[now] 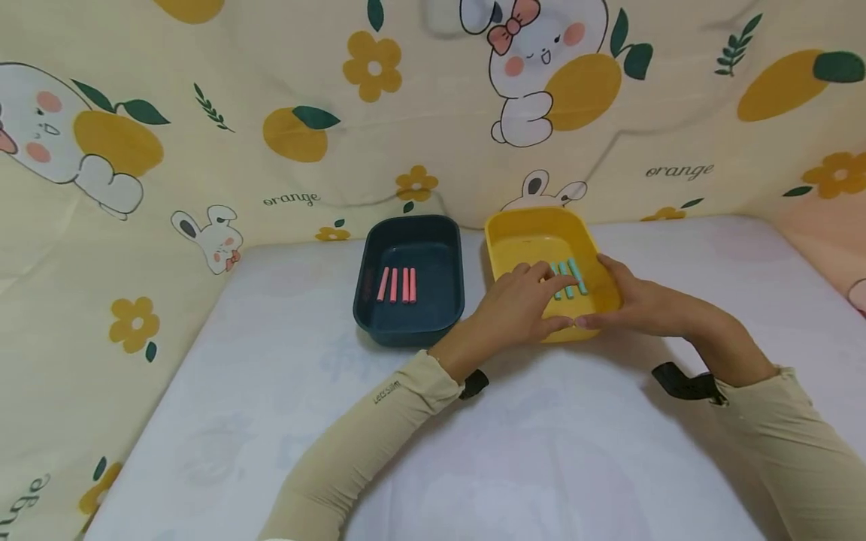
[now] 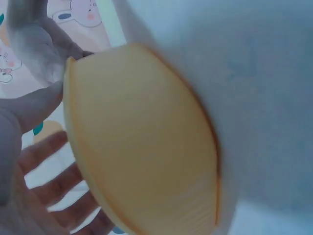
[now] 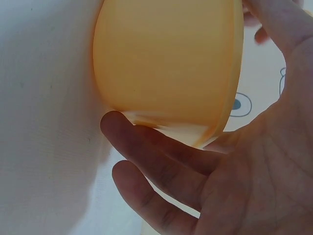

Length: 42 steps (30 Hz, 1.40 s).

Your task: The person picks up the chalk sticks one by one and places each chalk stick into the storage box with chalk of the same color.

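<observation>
The yellow tray (image 1: 534,252) stands on the table with teal chalk-like sticks (image 1: 577,276) lying side by side in it. My left hand (image 1: 509,306) reaches over its front left part, partly covering the sticks. In the left wrist view, the fingers (image 2: 63,186) are spread loosely beyond the rim and the thumb is close to the rim. No stick shows between them. My right hand (image 1: 646,304) grips the tray's right front corner, thumb at the front rim. Its fingers (image 3: 156,161) lie along the outside wall in the right wrist view.
Left of the yellow tray is a dark blue tray (image 1: 436,263) holding several pink chalk-like sticks (image 1: 394,285) in a row. A pale cloth covers the table (image 1: 284,421). Behind it hangs a printed curtain (image 1: 433,83) with rabbits, oranges and flowers.
</observation>
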Motion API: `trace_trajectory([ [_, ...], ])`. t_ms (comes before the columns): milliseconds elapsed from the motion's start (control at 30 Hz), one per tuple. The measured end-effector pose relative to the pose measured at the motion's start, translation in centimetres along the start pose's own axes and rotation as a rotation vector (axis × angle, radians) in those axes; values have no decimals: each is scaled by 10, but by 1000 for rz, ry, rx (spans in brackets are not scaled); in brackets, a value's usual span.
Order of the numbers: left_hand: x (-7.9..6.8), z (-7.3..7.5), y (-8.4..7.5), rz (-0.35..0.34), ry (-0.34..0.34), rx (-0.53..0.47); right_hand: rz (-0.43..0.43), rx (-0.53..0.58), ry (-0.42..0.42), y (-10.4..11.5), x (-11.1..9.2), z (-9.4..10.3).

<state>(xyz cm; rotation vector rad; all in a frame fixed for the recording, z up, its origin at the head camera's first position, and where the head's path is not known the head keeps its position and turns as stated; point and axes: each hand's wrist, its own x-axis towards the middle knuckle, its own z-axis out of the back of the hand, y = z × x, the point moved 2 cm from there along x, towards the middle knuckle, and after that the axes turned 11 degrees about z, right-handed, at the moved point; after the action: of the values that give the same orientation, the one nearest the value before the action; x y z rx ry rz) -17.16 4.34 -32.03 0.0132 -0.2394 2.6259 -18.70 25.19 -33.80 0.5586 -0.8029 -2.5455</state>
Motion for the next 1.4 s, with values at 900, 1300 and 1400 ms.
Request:
trace_trajectory([
  [900, -81, 7, 63, 22, -158, -211, -20, 14, 5, -5, -3, 3],
  [1300, -113, 26, 116, 61, -307, -295, -17, 28, 19, -2, 2, 0],
  [1400, -122, 28, 134, 121, -301, -277, -13, 23, 17, -2, 2, 0],
])
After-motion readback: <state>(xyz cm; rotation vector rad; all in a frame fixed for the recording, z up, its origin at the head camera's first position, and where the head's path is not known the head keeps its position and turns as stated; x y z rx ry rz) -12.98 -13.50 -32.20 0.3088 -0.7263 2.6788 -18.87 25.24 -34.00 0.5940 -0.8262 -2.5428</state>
